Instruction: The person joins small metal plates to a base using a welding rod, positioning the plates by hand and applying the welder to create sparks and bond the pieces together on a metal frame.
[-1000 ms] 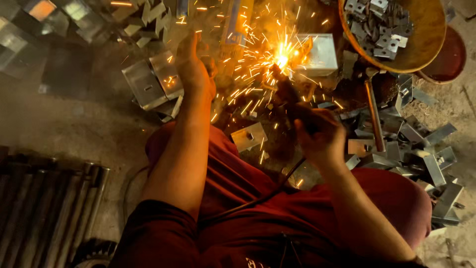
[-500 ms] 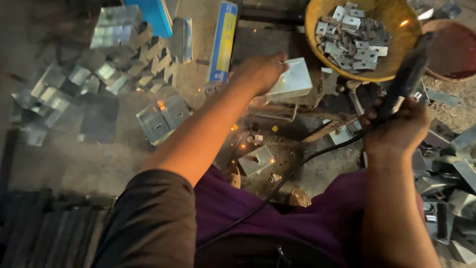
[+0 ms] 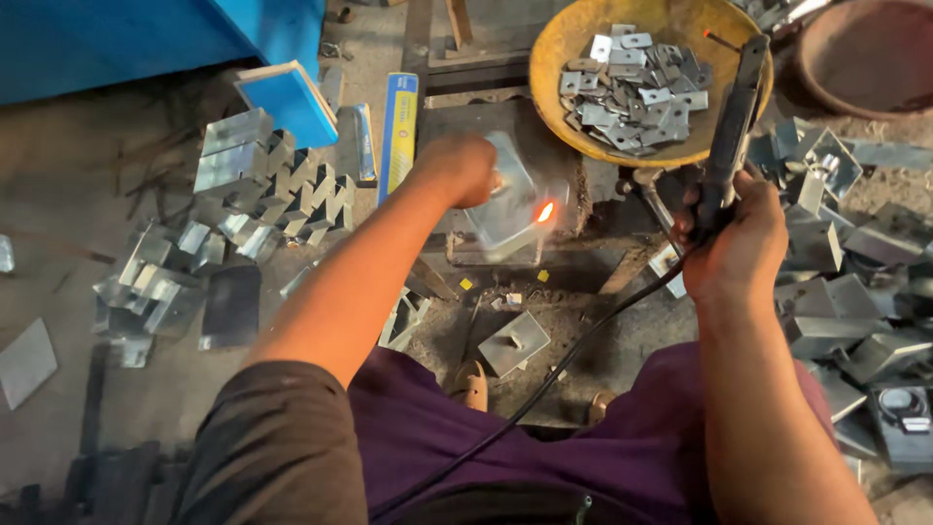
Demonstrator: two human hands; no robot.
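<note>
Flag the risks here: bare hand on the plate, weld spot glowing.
1. The bare left hand grips the plate close to the glowing spot; a burn seems likely if heat spreads.
2. The right hand holds the electrode holder raised over the bowl of metal pieces; it might touch them.
3. The cable crosses the lap and could snag.

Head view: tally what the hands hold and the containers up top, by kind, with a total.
Welding holders: 1, in the right hand, holder
Metal plates in hand: 1, under the left hand, plate with a glowing spot
Yellow bowls: 1, bowl, holding small metal pieces, too many to count
Brown bowls: 1, bowl
Total: 4
</note>
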